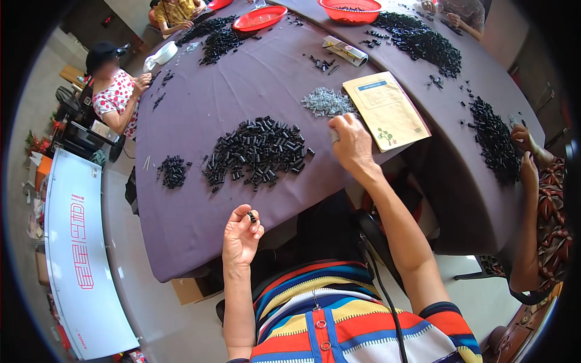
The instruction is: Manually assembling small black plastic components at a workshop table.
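Note:
My left hand (241,239) is raised in front of the table's near edge. Its thumb and fingers pinch a small black cylindrical piece (251,216). Over the table, my right hand (353,145) is closed, fingertips down, just below a heap of small clear pieces (325,101). Whatever its fingers hold is too hidden to make out. Left of it lies a large heap of black cylindrical pieces (257,154), with a smaller heap of black pieces (173,172) further left. Beside the clear heap, a tan booklet (387,109) lies at a slant.
A purple cloth (200,233) covers the table. Farther back are a rolled printed packet (345,51), a red tray (260,19), a red basin (350,11) and a white container (161,55). Other people sit at the left, back and right, by more black heaps (491,136).

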The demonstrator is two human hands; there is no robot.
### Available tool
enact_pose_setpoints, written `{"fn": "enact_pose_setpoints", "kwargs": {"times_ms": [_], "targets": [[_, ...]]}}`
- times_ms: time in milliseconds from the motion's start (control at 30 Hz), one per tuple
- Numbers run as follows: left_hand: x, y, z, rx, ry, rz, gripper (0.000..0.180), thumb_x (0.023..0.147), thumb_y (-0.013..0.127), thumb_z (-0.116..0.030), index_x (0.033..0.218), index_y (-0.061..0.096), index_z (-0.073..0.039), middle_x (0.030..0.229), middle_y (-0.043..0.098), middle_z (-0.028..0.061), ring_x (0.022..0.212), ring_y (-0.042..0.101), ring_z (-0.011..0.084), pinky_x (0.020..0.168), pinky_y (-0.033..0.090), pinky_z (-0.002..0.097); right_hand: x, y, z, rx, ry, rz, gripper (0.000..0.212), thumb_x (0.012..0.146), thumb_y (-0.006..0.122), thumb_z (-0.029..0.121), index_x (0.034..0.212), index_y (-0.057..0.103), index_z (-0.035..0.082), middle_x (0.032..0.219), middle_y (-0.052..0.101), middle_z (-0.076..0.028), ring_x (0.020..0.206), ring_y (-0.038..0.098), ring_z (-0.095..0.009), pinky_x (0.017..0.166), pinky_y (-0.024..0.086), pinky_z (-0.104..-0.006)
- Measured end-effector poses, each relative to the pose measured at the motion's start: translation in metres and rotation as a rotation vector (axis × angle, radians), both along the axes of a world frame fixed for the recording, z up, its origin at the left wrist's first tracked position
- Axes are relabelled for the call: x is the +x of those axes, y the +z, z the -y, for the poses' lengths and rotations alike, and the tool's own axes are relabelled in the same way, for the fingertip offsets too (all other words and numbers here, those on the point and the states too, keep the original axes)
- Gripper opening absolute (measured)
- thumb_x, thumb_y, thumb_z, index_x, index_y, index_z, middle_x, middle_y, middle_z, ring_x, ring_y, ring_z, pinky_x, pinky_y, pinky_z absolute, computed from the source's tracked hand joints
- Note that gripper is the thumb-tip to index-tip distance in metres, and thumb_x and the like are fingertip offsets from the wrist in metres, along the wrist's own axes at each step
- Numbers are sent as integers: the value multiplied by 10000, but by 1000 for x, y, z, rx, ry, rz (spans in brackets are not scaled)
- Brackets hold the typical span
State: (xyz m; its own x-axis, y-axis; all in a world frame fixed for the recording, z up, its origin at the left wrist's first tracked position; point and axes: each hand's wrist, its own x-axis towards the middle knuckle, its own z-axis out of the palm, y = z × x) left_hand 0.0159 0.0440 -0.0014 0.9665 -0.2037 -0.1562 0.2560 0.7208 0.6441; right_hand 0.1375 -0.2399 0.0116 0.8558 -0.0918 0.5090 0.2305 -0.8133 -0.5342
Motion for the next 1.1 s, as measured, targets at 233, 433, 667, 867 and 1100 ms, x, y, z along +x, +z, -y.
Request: {"fn": "enact_pose_setpoints", "kwargs": {"times_ms": [233,433,667,867,1100], "targets": [[2,-1,2,0,-4,5,245,838,660,-74,1072,592,-48,915,616,102,655,538,118,579,445,251,10,-19,15,-162,-58,-7,249,721,568,-43,929,662,59,970,568,-77,935,547,-283,809,471,-387],[1,1,1,6,15,-16,234,836,662,-70,1059,595,-52,903,623,100,657,540,117,579,448,249,11,-18,10,-164,124,106,300,669,550,-70,914,659,66,950,619,-51,913,539,-286,800,442,-365],[0,0,2,10,11,0,235,845,649,-67,1072,592,-46,906,604,93,672,532,118,579,442,246,11,-14,17,71,95,221,290,693,538,-77,913,653,73,874,632,-97,852,553,-312,768,458,-374],[-1,-1,1,14,8,2,248,849,644,-69,1089,590,-44,915,592,95,681,526,123,588,441,244,7,-12,11,-74,140,110,225,707,562,-20,874,648,103,865,588,-78,885,525,-302,790,434,-396],[0,-2,0,13,9,6,253,848,648,-75,1092,588,-44,910,591,95,681,517,123,585,440,245,0,-6,-12,-101,257,23,282,698,549,-34,933,658,77,886,577,-101,904,547,-299,801,458,-383]]}}
